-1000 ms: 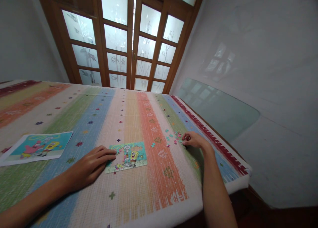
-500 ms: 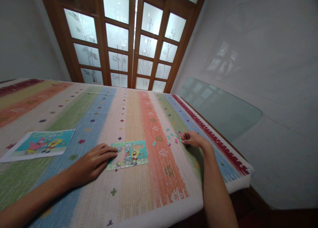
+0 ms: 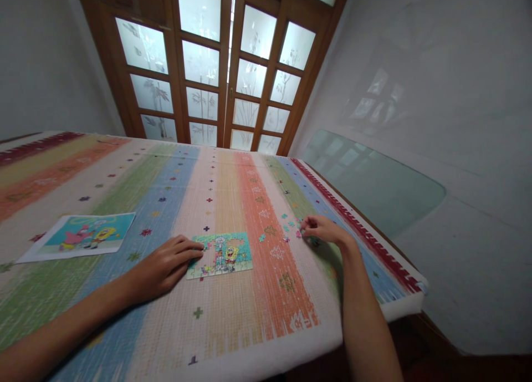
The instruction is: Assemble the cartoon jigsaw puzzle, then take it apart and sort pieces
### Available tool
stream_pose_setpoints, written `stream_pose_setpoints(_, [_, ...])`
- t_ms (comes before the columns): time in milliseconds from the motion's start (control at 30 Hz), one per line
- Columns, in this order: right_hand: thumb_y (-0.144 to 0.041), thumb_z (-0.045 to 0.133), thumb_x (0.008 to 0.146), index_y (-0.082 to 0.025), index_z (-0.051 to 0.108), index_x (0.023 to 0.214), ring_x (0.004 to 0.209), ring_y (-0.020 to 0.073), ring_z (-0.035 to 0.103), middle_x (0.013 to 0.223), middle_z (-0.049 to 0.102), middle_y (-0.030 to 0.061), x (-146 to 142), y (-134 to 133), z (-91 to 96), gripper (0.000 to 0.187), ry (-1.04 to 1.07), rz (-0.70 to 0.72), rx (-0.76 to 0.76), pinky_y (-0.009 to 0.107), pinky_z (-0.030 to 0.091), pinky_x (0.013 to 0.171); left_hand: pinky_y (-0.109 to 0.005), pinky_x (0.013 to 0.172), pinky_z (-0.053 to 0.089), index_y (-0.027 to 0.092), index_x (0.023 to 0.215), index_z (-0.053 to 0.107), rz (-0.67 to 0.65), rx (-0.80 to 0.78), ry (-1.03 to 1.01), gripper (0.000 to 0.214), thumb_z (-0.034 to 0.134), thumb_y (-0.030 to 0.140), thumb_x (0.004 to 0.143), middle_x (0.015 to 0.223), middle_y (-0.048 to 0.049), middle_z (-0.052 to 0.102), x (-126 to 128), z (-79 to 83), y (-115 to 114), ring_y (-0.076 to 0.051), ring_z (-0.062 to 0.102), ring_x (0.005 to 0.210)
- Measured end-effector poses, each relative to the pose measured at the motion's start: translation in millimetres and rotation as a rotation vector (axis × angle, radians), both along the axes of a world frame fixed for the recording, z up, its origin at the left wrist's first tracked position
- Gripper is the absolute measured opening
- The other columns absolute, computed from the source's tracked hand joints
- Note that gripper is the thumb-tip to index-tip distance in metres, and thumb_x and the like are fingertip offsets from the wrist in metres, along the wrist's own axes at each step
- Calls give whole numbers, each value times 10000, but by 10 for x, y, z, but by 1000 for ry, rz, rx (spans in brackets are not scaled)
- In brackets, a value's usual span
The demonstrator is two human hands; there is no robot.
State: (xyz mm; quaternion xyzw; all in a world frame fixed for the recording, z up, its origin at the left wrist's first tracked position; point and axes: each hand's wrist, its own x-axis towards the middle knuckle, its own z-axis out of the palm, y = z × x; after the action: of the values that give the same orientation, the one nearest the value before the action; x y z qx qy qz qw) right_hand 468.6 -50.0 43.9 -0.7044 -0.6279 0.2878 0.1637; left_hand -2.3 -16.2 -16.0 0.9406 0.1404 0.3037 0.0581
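Observation:
A partly assembled jigsaw puzzle [image 3: 242, 255] lies on the striped tablecloth, with cartoon figures on a teal ground. Gaps show the cloth in its left and upper parts. My left hand [image 3: 172, 264] rests flat beside it, fingertips on its left edge. To the right of the puzzle, several loose jigsaw pieces [image 3: 286, 228], teal and pink, are scattered. My right hand [image 3: 319, 228] is over the right side of these pieces, its fingers bent and pinched together. The fingers and their shadow hide some pieces, and what is between the fingertips is too small to make out.
A printed reference picture [image 3: 89, 235] of the cartoon lies on the left of the table. The striped tablecloth [image 3: 233, 315] hangs over the near edge. Behind the table stand wooden doors [image 3: 226, 110] with frosted panes; a glass panel [image 3: 374, 177] leans by the right wall.
The view has shifted slightly, so the table appears further right. Relative to the loose pieces, my right hand has moved a little left over them. My left hand stays at the puzzle's edge.

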Motion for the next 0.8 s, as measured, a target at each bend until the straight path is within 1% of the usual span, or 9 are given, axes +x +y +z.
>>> stream_pose_setpoints(100, [-214, 624, 732, -172, 673, 949, 599, 134, 541, 645, 587, -39, -247, 39, 48, 227, 173, 119, 49, 250, 424, 601, -362, 917, 530, 216, 1239, 641, -5, -11, 3, 340, 451, 81, 991, 1199, -68, 722, 6, 13, -7, -209, 642, 1059])
stream_pose_setpoints(167, [-224, 628, 774, -179, 691, 1001, 590, 120, 523, 674, 585, -43, -523, 81, 44, 239, 290, 231, 72, 244, 421, 593, -363, 921, 528, 216, 1237, 641, 1, -18, 11, 341, 447, 81, 992, 1193, -66, 722, 9, 18, -12, -208, 642, 1052])
stream_pose_setpoints(200, [-210, 621, 791, -178, 704, 995, 610, 117, 533, 704, 600, -35, -690, 103, 29, 222, 332, 286, 87, 244, 432, 612, -364, 923, 527, 217, 1238, 641, 4, -21, 16, 341, 445, 81, 993, 1193, -66, 721, 10, 19, -14, -208, 641, 1052])
stream_pose_setpoints(267, [-154, 620, 793, -167, 718, 879, 617, 110, 527, 683, 607, -29, -1058, 144, -24, 131, 335, 361, 138, 239, 414, 617, -367, 927, 526, 217, 1242, 640, 5, -25, 22, 345, 444, 81, 993, 1200, -68, 718, 9, 18, -17, -209, 640, 1056])
stream_pose_setpoints(333, [-104, 622, 794, -160, 732, 833, 629, 107, 532, 691, 636, -19, -1421, 178, -88, 130, 323, 442, 152, 235, 405, 618, -371, 931, 526, 217, 1247, 640, 7, -32, 27, 349, 443, 82, 993, 1209, -72, 716, 7, 17, -20, -211, 637, 1062])
stream_pose_setpoints(400, [-86, 642, 800, -150, 749, 827, 640, 107, 546, 718, 667, -4, -1724, 209, -144, 128, 328, 486, 160, 234, 407, 613, -370, 932, 528, 214, 1249, 642, 12, -40, 36, 354, 438, 82, 992, 1210, -75, 715, 5, 20, -24, -213, 636, 1061])
stream_pose_setpoints(467, [-76, 668, 798, -141, 759, 823, 632, 104, 544, 714, 669, -1, -1942, 242, -182, 114, 330, 486, 169, 234, 412, 613, -370, 937, 528, 213, 1244, 649, 20, -51, 45, 357, 435, 80, 990, 1210, -77, 715, 4, 27, -28, -214, 635, 1060])
stream_pose_setpoints(600, [-50, 682, 803, -122, 771, 823, 639, 105, 547, 718, 676, 9, -2154, 308, -220, 116, 330, 447, 223, 239, 416, 625, -377, 956, 525, 220, 1245, 657, 18, -84, 49, 360, 441, 85, 989, 1221, -77, 711, 7, 39, -36, -218, 628, 1068])
stream_pose_setpoints(800, [-45, 670, 848, -150, 804, 867, 735, 134, 597, 803, 710, 31, -2194, 314, -283, 171, 128, 540, 327, 267, 439, 722, -376, 949, 524, 218, 1258, 643, 21, -79, 42, 360, 435, 82, 997, 1221, -78, 708, 11, 19, -40, -219, 619, 1071])
